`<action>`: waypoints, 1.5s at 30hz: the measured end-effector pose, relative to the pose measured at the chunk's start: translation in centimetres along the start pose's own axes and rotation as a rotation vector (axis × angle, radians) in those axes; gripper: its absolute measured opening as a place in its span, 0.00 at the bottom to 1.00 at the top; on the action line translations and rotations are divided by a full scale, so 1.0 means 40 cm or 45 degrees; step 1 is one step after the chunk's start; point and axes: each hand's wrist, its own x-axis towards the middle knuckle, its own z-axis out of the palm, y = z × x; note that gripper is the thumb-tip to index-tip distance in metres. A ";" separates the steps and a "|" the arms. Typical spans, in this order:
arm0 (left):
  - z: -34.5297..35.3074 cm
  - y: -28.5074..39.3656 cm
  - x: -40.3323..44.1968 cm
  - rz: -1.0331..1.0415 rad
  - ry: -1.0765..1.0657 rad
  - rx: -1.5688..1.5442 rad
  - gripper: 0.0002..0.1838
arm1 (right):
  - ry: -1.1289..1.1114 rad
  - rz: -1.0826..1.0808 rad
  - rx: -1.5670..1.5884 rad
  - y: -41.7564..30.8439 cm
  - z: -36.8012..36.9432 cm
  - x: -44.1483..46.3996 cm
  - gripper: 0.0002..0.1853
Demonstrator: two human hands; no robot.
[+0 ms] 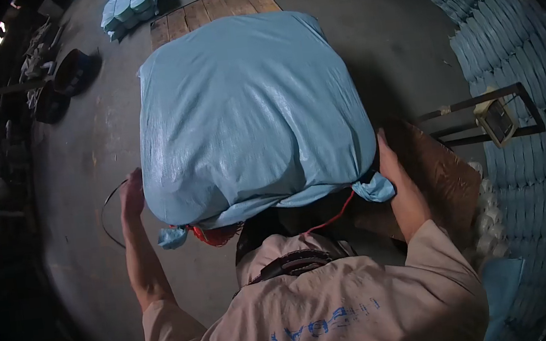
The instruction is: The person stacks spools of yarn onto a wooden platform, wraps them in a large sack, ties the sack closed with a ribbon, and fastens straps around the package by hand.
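A large, full light-blue woven sack (249,106) is in front of my torso, its far end overlapping some wooden boards in the head view. My left hand (132,194) presses against its left side, and my right hand (385,151) against its right side. Most of the fingers are hidden along the sack's edges. At the near end, the fabric is gathered into a left corner tuft (173,237) and a right corner tuft (375,188). A red cord (332,220) runs from the right tuft towards my waist. Red netting (216,234) shows beneath the near left edge.
Wooden boards (221,9) lie beyond the sack. To the right are a scale display (498,122) on a metal frame, a brown board (439,182) and high stacks of blue bundles (507,43). Dark round tubs (73,72) and cluttered equipment stand left. More blue bundles (130,8) sit at the back.
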 end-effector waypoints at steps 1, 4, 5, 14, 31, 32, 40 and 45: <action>0.069 -0.013 0.070 -0.311 0.020 0.336 0.28 | -0.038 0.116 0.102 0.005 -0.005 0.034 0.39; 0.212 -0.097 0.071 -0.574 0.002 0.861 0.26 | -0.083 0.330 0.271 0.002 -0.001 0.121 0.42; 0.237 -0.111 0.060 -0.565 -0.018 0.920 0.25 | -0.076 0.334 0.282 -0.004 0.007 0.146 0.42; 0.269 -0.138 -0.026 -0.525 -0.115 1.022 0.21 | 0.116 -0.201 0.117 -0.066 0.048 0.372 0.41; 1.388 0.272 -0.063 0.630 -0.874 1.090 0.18 | -0.250 -0.773 -0.922 -0.393 0.069 0.341 0.14; 1.492 0.252 -0.091 0.482 -0.885 1.109 0.24 | -0.217 -0.893 -0.904 -0.399 0.083 0.295 0.11; 1.684 -0.054 -0.034 1.035 -1.178 1.150 0.20 | -0.084 -1.253 -1.107 -0.372 0.115 0.128 0.07; 1.689 -0.055 -0.025 0.564 -1.226 1.031 0.12 | -0.143 -1.402 -0.545 -0.393 0.156 0.195 0.17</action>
